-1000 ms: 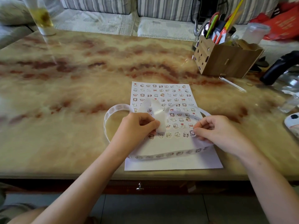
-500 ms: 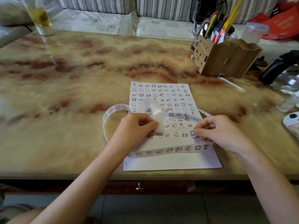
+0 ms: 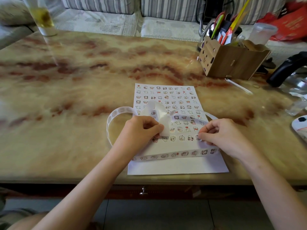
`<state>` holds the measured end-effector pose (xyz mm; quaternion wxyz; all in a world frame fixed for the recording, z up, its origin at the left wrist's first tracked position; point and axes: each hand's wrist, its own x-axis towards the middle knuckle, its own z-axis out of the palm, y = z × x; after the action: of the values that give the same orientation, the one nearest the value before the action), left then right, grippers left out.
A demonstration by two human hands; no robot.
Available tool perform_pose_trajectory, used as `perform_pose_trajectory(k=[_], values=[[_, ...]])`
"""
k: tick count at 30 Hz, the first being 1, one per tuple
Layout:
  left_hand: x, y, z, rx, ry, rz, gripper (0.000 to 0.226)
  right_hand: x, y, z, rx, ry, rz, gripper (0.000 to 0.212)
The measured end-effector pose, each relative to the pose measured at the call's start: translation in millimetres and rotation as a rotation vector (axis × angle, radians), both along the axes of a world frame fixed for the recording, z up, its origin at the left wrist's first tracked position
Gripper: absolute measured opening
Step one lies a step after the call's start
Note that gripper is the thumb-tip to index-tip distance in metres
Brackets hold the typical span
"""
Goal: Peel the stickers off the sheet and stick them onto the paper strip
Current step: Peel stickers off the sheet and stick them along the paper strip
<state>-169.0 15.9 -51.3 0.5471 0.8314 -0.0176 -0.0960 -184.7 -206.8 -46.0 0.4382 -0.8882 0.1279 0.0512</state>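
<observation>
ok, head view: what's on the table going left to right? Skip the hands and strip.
Tall clear glass of yellow drink → white sheet of small cartoon stickers → brown cut-out wooden box stuffed with pens → black curved handle. Clear plastic cup left out: it overlaps the box.

On table (image 3: 66, 97): sticker sheet (image 3: 174, 100) at near edge, paper strip (image 3: 166, 156) looped across it, pen box (image 3: 232, 63) behind right, bottle (image 3: 43, 19) far back-left.

Left hand (image 3: 141, 130) pinches with curled fingers (image 3: 148, 122); right hand (image 3: 222, 135) pinches likewise.
</observation>
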Motion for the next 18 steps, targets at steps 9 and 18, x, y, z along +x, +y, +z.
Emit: perform_pose_trajectory(k=[9,18], values=[[0.3,0.2,-0.6,0.016,-0.005,-0.003,0.017,0.7,-0.4,-7.0,-0.077,-0.063,0.015,0.016],[-0.3,0.8,0.5,0.027,0.005,-0.008,0.018,2.7,-5.2,-11.4,-0.093,-0.091,0.023,0.021]])
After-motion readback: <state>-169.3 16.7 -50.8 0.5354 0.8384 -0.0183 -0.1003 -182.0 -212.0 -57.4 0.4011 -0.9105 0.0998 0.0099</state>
